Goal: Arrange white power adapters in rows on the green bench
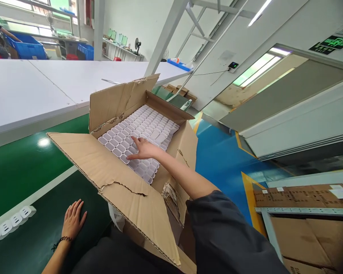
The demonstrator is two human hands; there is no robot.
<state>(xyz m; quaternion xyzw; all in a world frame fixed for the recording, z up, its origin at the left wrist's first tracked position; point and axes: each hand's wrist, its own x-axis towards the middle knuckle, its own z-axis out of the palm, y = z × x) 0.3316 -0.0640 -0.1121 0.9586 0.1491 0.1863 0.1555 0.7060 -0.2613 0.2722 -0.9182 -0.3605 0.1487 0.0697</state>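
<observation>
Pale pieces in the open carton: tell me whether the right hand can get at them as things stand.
Probably yes: the right hand is over the pale pieces, and the carton's flaps stand open, leaving the way from above free.

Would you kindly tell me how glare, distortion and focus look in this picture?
In the head view, white glare spots the shiny green surface; the ceiling light is blown out; the white post leans and the edges look stretched; the right hand and cardboard box look reasonably sharp.
</observation>
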